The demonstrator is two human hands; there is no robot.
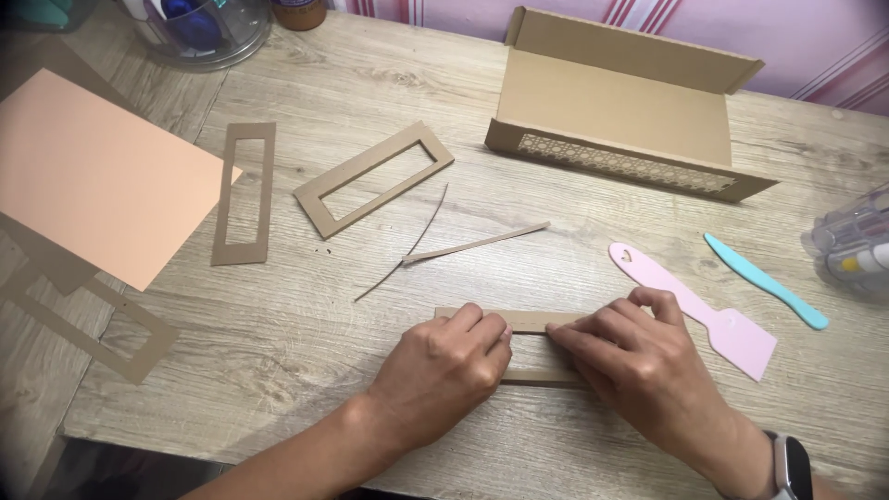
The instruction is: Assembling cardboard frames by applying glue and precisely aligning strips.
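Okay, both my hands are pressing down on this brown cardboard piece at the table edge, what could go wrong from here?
1. The left hand and right hand cover most of the cardboard piece, so uneven pressure could skew or crease it unnoticed.
2. It lies close to the table's front edge; a slip might push it off.
3. The thin cardboard strips lying just beyond could get swept away.

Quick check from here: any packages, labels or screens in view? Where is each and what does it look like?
Cardboard box: far side of the table, long, open, brown, pale lattice front.
Smartwatch: on the right wrist, dark face, grey band.
Jar: top edge, brownish with a label; only its base shows.
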